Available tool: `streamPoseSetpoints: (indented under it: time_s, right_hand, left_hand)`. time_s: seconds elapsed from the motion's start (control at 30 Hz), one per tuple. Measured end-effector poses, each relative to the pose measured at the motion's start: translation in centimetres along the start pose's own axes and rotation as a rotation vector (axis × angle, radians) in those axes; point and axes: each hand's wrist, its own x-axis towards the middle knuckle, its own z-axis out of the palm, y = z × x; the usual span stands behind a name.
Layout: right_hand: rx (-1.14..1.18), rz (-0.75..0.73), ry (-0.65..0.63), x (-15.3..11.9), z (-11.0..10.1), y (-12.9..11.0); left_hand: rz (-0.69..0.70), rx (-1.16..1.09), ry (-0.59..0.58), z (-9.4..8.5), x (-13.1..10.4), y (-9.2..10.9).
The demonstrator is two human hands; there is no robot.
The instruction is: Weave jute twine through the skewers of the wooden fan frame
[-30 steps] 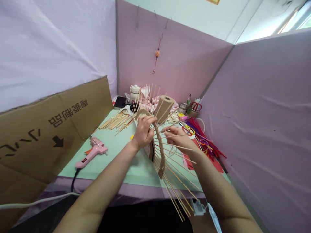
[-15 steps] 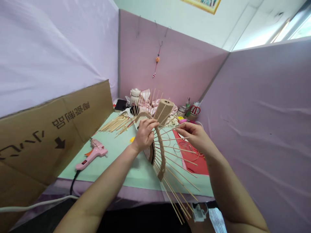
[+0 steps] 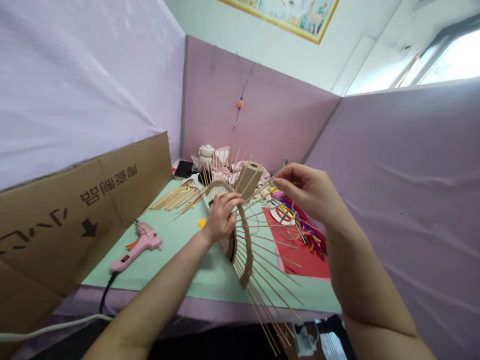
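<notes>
A round weaving of thin wooden sticks and brown twine [image 3: 247,250] stands on edge above the table, its sticks fanning outward. My left hand [image 3: 223,215] is closed on its upper twine band, thumb on the near side. To the right, my right hand [image 3: 309,192] is raised with thumb and forefinger pinched together near the tips of the upper sticks. Whatever is in that pinch is too fine to make out. Just behind the weaving stands a cone of brown twine [image 3: 248,176], partly crossed by sticks.
A pink glue gun [image 3: 138,247] lies at left beside a cardboard panel [image 3: 67,210]. Loose wooden sticks [image 3: 174,197] are piled behind. At right are a red sheet [image 3: 288,257] and colourful fuzzy stems [image 3: 318,244]. A white jar [image 3: 206,156] stands at the back.
My right hand has risen and moved slightly right, away from the stick tips. My left hand keeps its hold on the weaving. The view has tilted up a little.
</notes>
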Motion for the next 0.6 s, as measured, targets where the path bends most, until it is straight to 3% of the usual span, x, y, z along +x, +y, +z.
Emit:
streamPoseSetpoints:
  time_s: [0.17,0.33,0.4,0.47,0.53,0.6]
  right_hand:
    - [-0.012,-0.030,0.021,-1.8,-0.1,0.3]
    - [0.201,0.189,0.033,-4.8,0.5,4.8]
    - [0.269,0.290,-0.062,-6.0,2.2,6.8]
    - [0.325,0.361,-0.258,-7.1,4.7,8.3]
    - [0.381,0.401,-0.440,-8.2,7.4,9.0]
    - [0.439,0.417,-0.501,-8.7,9.5,9.2]
  left_hand:
    - [-0.026,0.017,0.017,-0.2,-0.1,0.0]
    - [-0.032,0.025,0.030,-0.2,-0.3,-0.2]
    - [-0.029,0.021,0.050,-0.2,-0.2,-0.2]
    - [-0.016,0.012,0.067,-0.2,-0.1,-0.1]
    - [0.013,0.000,0.052,-0.2,0.1,0.1]
    - [0.037,-0.001,0.025,-0.1,0.1,0.2]
